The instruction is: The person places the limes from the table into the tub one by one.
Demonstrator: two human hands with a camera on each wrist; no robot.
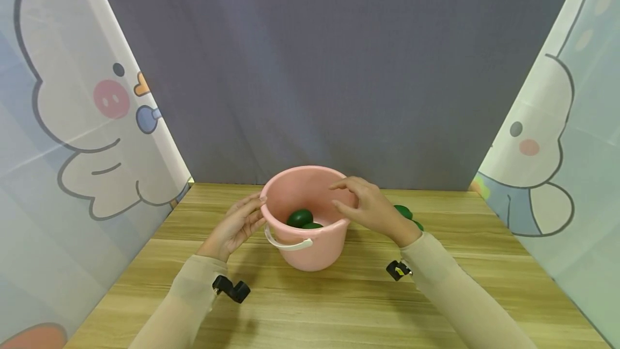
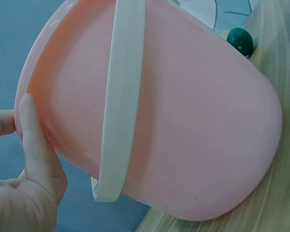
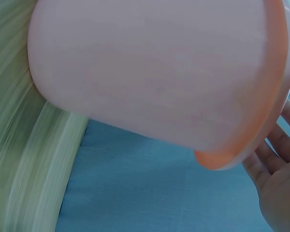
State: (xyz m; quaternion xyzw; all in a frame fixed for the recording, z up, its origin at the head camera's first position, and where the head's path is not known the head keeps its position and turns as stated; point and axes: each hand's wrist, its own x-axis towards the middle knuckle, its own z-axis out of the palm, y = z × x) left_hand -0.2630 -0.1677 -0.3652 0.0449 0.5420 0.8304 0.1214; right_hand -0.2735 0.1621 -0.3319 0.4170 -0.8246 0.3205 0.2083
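Observation:
A pink bucket (image 1: 312,255) with a white handle (image 1: 286,245) stands on the wooden table. Inside it lie two smooth, dark green, avocado-like oval objects (image 1: 300,218). My left hand (image 1: 239,225) pinches the bucket's left rim, with fingers on both sides of the lip in the left wrist view. Over the right rim, my right hand (image 1: 370,206) has its thumb and fingers apart and nothing between them. The right wrist view shows its fingers (image 3: 278,145) close to the rim; the bucket partly hides them.
Other green oval objects (image 1: 403,211) lie on the table (image 1: 300,311) to the right of the bucket, partly behind my right forearm. A dark grey cloth (image 1: 310,69) hangs behind the table. Cartoon-printed sheets (image 1: 87,123) flank both sides.

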